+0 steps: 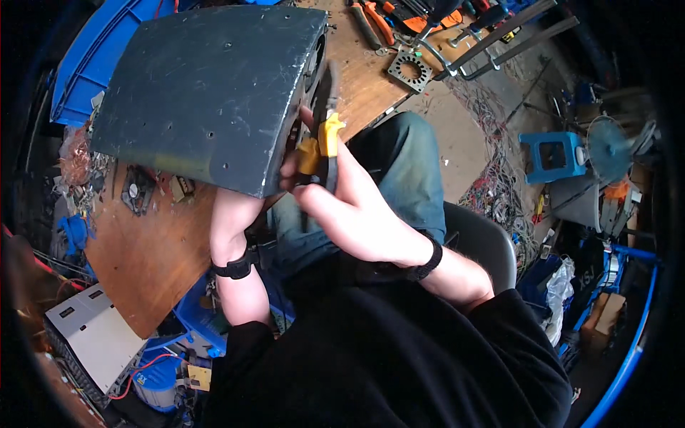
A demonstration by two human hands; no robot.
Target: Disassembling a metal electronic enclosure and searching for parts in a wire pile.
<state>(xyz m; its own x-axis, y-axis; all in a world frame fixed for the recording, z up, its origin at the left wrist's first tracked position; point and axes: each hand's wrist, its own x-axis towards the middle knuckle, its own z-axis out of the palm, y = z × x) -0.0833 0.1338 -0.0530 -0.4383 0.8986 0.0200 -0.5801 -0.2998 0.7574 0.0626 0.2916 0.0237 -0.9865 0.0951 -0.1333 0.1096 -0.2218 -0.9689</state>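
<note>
A large dark grey metal case (193,93), scratched and dotted with small holes, stands tilted over the wooden table on my left. My left hand (237,207) reaches beneath its near edge, its fingers hidden by the case. At the case's right side, my right hand (353,214) is closed round a black and yellow hand tool (330,137). This tool has a long dark upper end beside the case's open side and two yellow parts lower down. Its exact kind I cannot make out, nor whether it touches the case.
On the wooden table (150,250) lie a small black fan (135,191), a square fan grille (410,70), orange-handled pliers (378,25) and metal clamps (492,53). A blue bin (93,68) stands at the far left. Tangled cables (492,143) and a blue stool (549,155) are on the right.
</note>
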